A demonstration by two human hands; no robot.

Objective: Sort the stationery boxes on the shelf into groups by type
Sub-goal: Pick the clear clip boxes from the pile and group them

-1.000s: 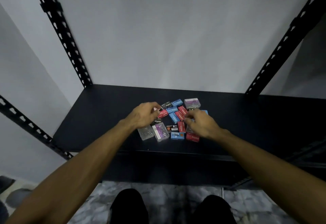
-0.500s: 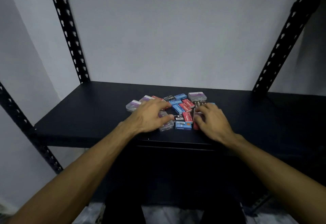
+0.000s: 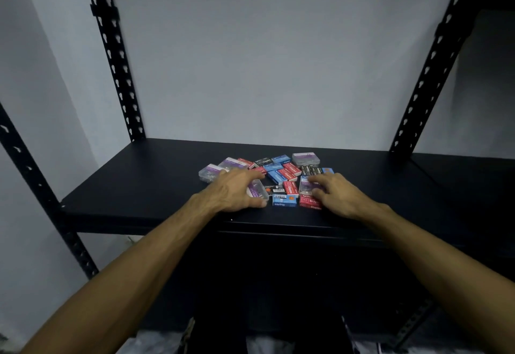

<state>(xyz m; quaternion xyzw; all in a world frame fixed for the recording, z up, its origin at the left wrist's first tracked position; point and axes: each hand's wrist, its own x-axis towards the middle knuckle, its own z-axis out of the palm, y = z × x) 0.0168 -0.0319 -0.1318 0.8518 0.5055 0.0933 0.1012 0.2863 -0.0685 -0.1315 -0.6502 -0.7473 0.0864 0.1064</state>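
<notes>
Resting on the black shelf [image 3: 145, 186], the mixed stationery boxes are lying in one loose cluster near its middle, with no groups clearly formed yet. The left hand [image 3: 237, 189] is lying over a clear purple-labelled case [image 3: 257, 190], fingers curled round it in what looks like a clamping hold. The right hand [image 3: 334, 193] is pressing down on another clear case [image 3: 306, 186], fingers spread and not closed on anything. Two more clear cases [image 3: 220, 168] are sitting just beside each other at the cluster's left, and one more [image 3: 305, 158] at the back. Red staple boxes [image 3: 291, 171] and blue staple boxes [image 3: 276, 175] are touching and lying askew between the hands. Dragging either case out sideways is likely to be nudging these light neighbours along, scattering them, and the front blue box [image 3: 284, 200] is sitting near the shelf's front lip, where a careless sweep could be knocking it off.
</notes>
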